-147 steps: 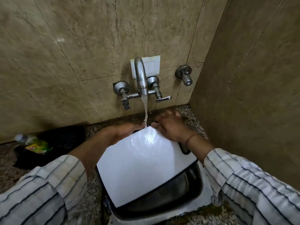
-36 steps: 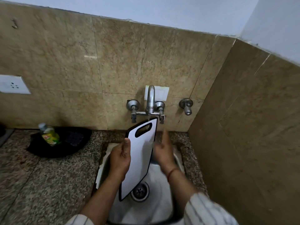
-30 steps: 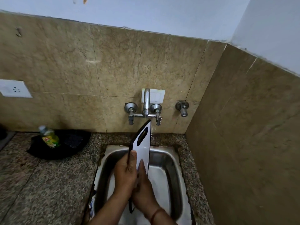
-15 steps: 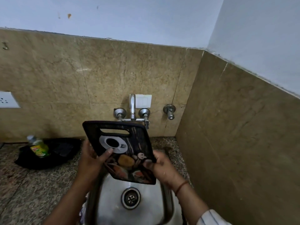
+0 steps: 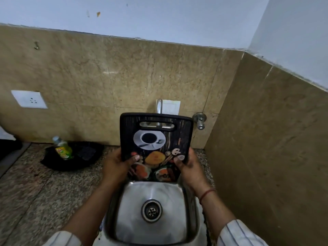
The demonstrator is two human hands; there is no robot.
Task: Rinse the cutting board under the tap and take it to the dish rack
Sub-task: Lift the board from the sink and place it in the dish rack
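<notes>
board (image 5: 156,139) is held upright over the far end of the sink (image 5: 152,233), printed side turned to the camera, handle slot at the top; its face shows a coffee cup above and food pictures below; it is gripped at both lower edges, the left hand (image 5: 117,166) on the left edge with the thumb laid across the print, the right hand (image 5: 190,167) on the right edge with the thumb likewise on the face; the other fingers of both hands are hidden behind it; the tap (image 5: 159,108) is seen just behind the top edge, and part of it shows through the slot; whether water is running cannot be told; a drain (image 5: 151,211) lies in the sink bottom below the board; a red thread (image 5: 206,193) is worn on the right wrist; a green bottle (image 5: 62,148) stands on the counter (image 5: 35,189) to the left, on a black cloth (image 5: 85,153); a white socket (image 5: 29,99) is set in the tiled wall; a spare valve (image 5: 200,120) is fixed right of the tap.
</notes>
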